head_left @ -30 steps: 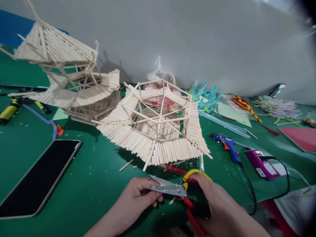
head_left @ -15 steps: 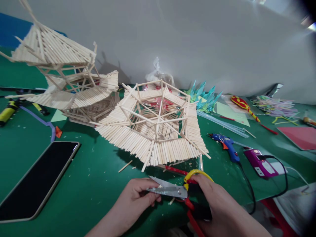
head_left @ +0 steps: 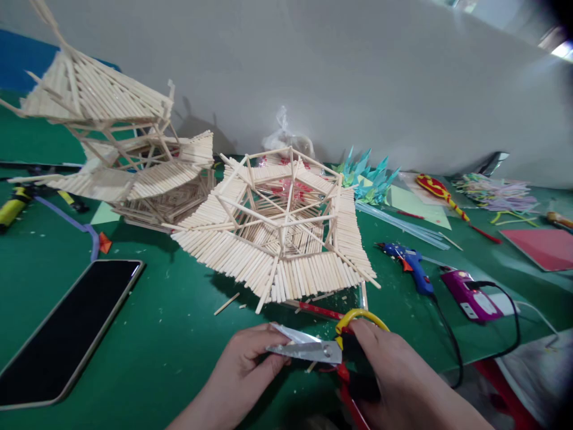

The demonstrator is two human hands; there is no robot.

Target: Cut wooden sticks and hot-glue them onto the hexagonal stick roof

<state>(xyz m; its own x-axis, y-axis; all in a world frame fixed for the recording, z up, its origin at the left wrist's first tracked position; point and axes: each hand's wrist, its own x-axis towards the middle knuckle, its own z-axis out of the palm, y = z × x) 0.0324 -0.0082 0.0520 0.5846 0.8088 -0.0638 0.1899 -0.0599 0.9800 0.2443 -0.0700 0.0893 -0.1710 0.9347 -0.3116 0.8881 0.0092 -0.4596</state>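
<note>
My right hand [head_left: 398,370] is closed around the yellow, red and black handles of a pair of scissors [head_left: 313,351], whose blades are parted and point left. At their tips, my left hand [head_left: 244,370] pinches a short pale wooden stick [head_left: 292,343], mostly hidden by fingers and blades. Just beyond the hands stands a pentagonal model built of thin wooden sticks [head_left: 313,275], with slatted eaves and an open frame on top. A taller stick tower [head_left: 111,95] with a slatted roof stands behind it to the left.
A phone [head_left: 67,334] lies at the left of the green table [head_left: 179,334]. To the right are a blue glue gun [head_left: 414,269] and a purple power block [head_left: 472,295], both with cables. Clear glue sticks [head_left: 403,224] and a teal paper ornament [head_left: 369,176] lie farther back.
My left hand has turned slightly, its forearm shifting a little to the right. The scissors stay almost in place with their blades still apart. The camera view has shifted slightly.
</note>
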